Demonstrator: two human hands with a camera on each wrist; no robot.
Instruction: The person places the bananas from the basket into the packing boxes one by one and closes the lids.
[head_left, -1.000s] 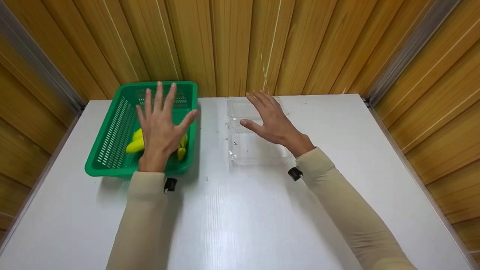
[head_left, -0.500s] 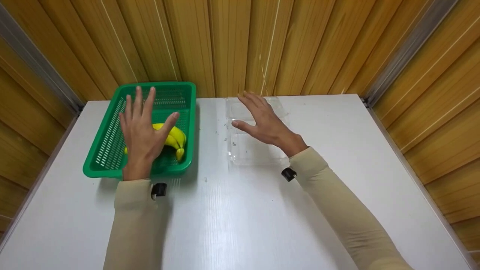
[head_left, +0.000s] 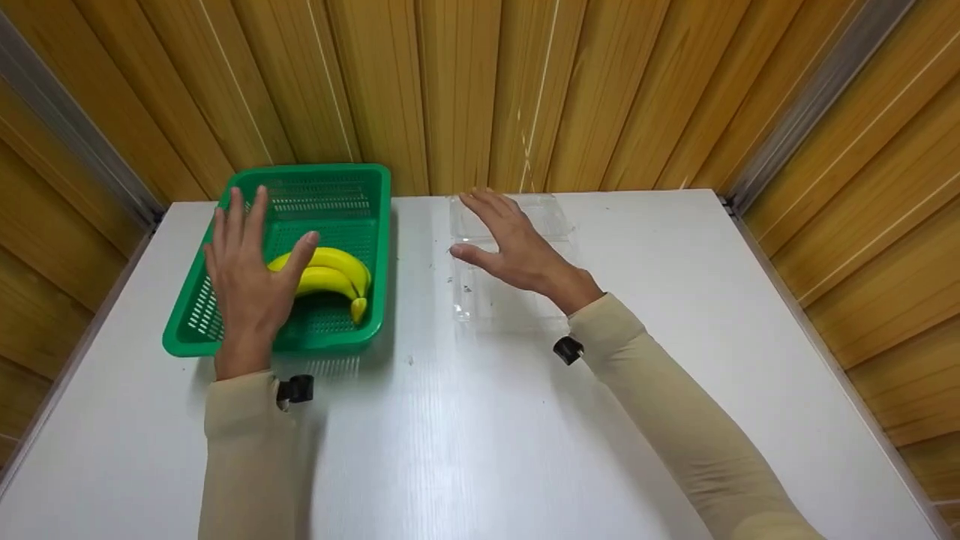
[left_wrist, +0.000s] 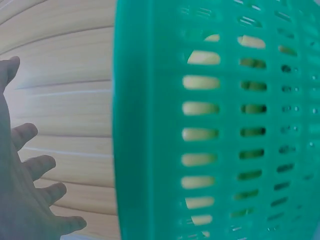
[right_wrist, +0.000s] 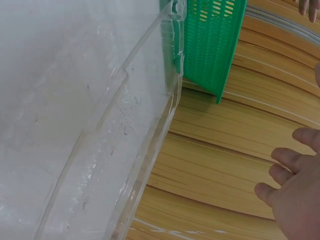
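Note:
A bunch of yellow bananas [head_left: 330,271] lies in a green plastic basket [head_left: 384,247] at the left of the table. My left hand [head_left: 251,289] is held above the basket's left part with fingers spread, hiding one end of the bananas. The left wrist view shows the basket's slotted wall [left_wrist: 230,120] close up, the hand beside it holding nothing. My right hand [head_left: 521,251] hovers over a clear plastic container [head_left: 551,217], its fingers straight and thumb apart. In the right wrist view the container's edge [right_wrist: 175,100] shows large, and the right hand [right_wrist: 297,185] grips nothing.
Both items stand on a white table [head_left: 450,435], the basket to the left and the clear container near the middle of the back edge. A wood-patterned panel wall [head_left: 465,90] rises directly behind the table, with further panels on both sides.
My left hand has moved left and slightly nearer over the basket, uncovering more of the bananas. The right hand has drifted a little left over the clear container.

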